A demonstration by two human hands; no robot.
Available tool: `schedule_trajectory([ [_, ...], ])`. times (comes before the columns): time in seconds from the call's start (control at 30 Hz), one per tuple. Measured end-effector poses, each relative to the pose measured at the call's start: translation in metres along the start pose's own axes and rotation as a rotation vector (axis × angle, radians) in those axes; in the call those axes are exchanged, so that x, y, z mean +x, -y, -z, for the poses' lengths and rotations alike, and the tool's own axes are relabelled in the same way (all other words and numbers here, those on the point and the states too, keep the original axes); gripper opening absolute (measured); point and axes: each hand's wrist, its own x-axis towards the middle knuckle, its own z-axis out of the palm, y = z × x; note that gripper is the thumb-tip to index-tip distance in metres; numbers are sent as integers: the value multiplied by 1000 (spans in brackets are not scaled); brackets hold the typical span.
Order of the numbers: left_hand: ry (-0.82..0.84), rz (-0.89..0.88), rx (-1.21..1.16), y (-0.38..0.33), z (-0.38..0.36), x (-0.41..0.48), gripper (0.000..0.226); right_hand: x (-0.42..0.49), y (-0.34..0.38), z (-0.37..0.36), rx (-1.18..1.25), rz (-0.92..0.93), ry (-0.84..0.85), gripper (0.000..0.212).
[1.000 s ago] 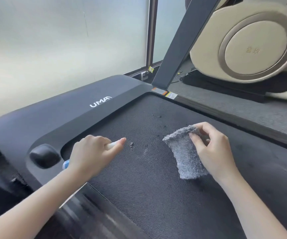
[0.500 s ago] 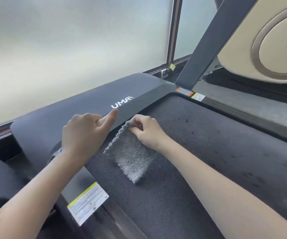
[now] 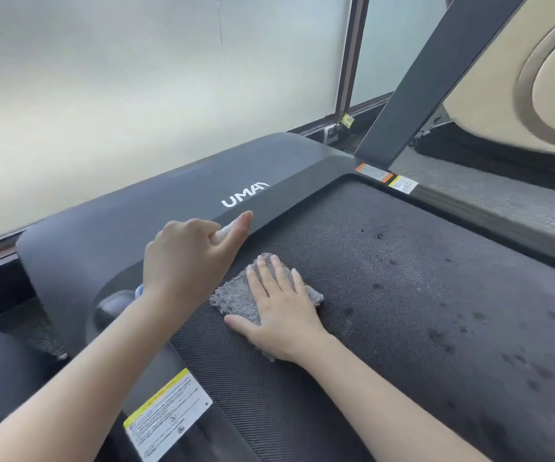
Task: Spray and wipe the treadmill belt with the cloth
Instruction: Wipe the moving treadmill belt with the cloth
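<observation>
The grey cloth (image 3: 236,298) lies flat on the treadmill belt (image 3: 402,311), a short way back from the hood (image 3: 169,211) at the belt's front end and toward the hood's left corner. The right hand (image 3: 279,315) presses down on the cloth with its palm, its fingers (image 3: 266,271) straight, slightly apart and pointing at the hood, the thumb stretched out to the side and touching the belt just past the cloth's near edge. The left hand (image 3: 186,258) hangs over the hood's rear edge, just left of the cloth, its fingers curled round a spray bottle (image 3: 224,232). Only the bottle's white top shows under the forefinger, which lies along it, and a bit of blue shows below the wrist. The white logo (image 3: 244,196) on the hood sits just beyond that forefinger. Dark spots (image 3: 377,235) are scattered over the belt to the right of the cloth, from near the hood backward. A warning label (image 3: 169,415) with a yellow band is stuck on the side rail behind the hood's left end, under the left forearm. An upright post (image 3: 436,78) rises from the hood's right end, with a beige machine (image 3: 552,78) beyond it and a frosted window (image 3: 102,95) behind the hood.
</observation>
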Motion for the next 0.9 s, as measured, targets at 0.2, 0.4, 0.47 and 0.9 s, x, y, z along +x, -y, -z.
schedule_trajectory([
  [0.2,29,12,-13,-3,-3,3,68,6,24,-7,117,171,-108,70],
  [0.4,-5,37,37,7,-10,14,92,-11,42,-19,124,492,-146,65],
  [0.47,-12,35,42,10,-12,16,94,-5,36,-17,116,472,-163,68],
  [0.9,13,15,47,14,-36,34,93,95,-134,32,0,69,-38,54],
])
